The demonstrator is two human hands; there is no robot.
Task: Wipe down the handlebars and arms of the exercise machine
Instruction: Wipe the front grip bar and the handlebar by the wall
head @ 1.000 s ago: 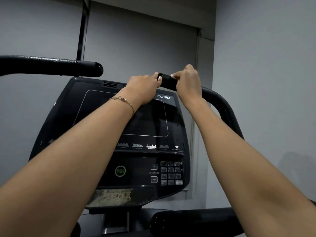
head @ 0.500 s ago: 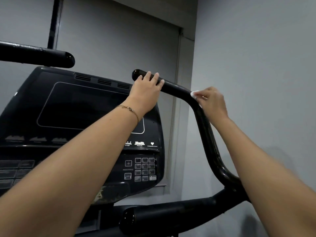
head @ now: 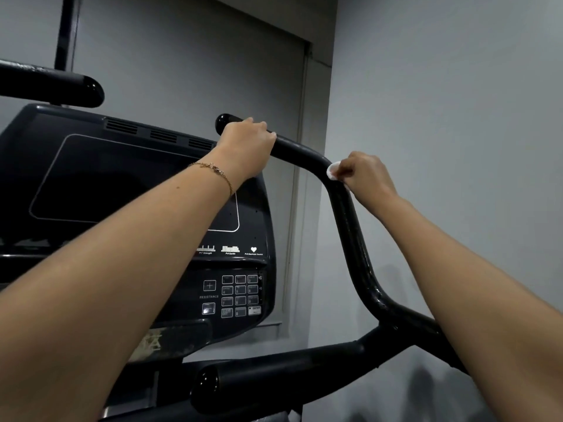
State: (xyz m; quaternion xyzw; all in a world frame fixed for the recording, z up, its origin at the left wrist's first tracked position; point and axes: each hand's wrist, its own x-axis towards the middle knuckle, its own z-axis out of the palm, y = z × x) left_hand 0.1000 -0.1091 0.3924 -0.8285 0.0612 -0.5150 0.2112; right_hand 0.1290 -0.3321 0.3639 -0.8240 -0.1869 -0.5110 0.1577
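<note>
Since a second ago, the right hand [head: 362,175] has been drawn along the right handlebar [head: 350,233] from its capped tip to the bend. Meanwhile the left hand [head: 246,141] has been closed over the top stretch near that tip. A small white wipe [head: 333,172] is pinched in the right hand's curled fingers and is held against the bar just at the bend. The left hand is wrapped round the bar, knuckles up, and a thin gold bracelet [head: 213,170] is worn on its wrist. Below the bend the bar is seen running down to a junction, from which a thicker lower grip [head: 274,376] is carried toward the left. The console [head: 137,178], with its dark screen and keypad [head: 240,295], is partly covered by the left forearm. A second handlebar [head: 61,83] is seen at the upper left.
</note>
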